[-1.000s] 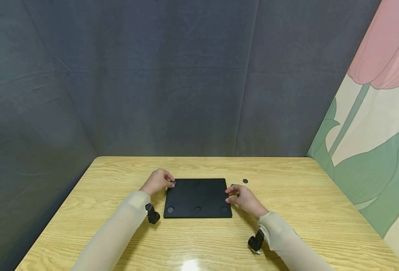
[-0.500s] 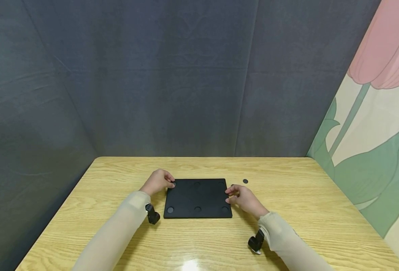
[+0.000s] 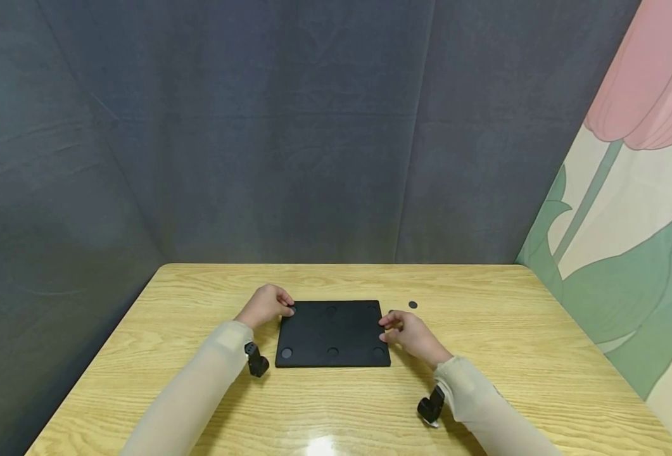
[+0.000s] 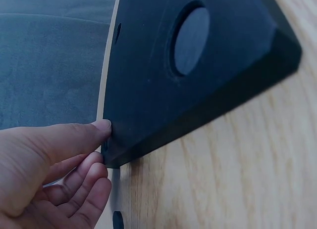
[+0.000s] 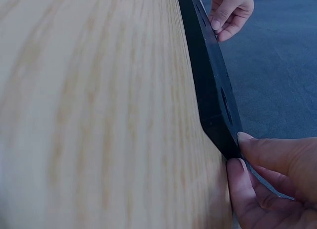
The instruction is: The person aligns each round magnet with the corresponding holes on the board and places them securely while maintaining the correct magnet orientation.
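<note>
A flat black board with round recesses lies on the table. At its far left corner my left hand pinches a dark disc between thumb and fingers, right over the corner recess; the fingertips hide most of it. My right hand holds the board's right edge, thumb on the top and index finger at the side, as the right wrist view shows. A grey disc sits in the near left recess. Other recesses, such as the near middle one, show only dark outlines.
Beyond the right hand a loose dark disc lies on the wooden table. Another disc is partly covered by the right fingers. A further dark piece lies past the board's left corner. Dark curtains hang behind.
The disc under my left fingertips has tipped slightly lower toward the corner recess. Both hands and the board otherwise stay in place.
</note>
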A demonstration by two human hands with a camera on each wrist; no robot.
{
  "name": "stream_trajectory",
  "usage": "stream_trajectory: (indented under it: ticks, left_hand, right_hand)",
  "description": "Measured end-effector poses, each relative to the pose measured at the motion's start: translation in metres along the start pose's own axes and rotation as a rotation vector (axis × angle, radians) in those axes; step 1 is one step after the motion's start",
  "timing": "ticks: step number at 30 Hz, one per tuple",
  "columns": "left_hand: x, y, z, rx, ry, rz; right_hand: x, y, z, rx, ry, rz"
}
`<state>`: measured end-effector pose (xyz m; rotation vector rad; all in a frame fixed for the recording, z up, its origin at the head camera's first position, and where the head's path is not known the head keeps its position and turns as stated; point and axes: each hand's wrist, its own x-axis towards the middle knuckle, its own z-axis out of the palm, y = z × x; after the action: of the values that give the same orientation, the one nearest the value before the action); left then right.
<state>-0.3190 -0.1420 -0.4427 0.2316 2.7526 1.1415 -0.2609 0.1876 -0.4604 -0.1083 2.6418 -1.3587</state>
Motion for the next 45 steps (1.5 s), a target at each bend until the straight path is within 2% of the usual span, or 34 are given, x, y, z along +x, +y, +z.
stream_trajectory:
  ticks: [9, 17, 22, 32, 45]
  left_hand:
    - [-0.002, 0.002, -0.005, 0.02, 0.021, -0.006]
    - [-0.011, 0.007, -0.024, -0.015, 0.039, 0.026]
    - [-0.016, 0.006, -0.035, 0.008, 0.064, 0.017]
    - [-0.017, -0.013, -0.041, 0.018, 0.09, 0.032]
    - [-0.017, -0.03, -0.037, 0.03, 0.078, -0.019]
  right_hand:
    - [0.0, -0.001, 0.0, 0.001, -0.003, 0.003]
    - [0.0, 0.0, 0.0, 0.003, -0.001, 0.009]
    - [0.001, 0.0, 0.0, -0.002, 0.003, 0.009]
    - [0.002, 0.001, 0.0, 0.001, 0.007, 0.009]
    - [0.003, 0.002, 0.0, 0.003, 0.005, 0.0]
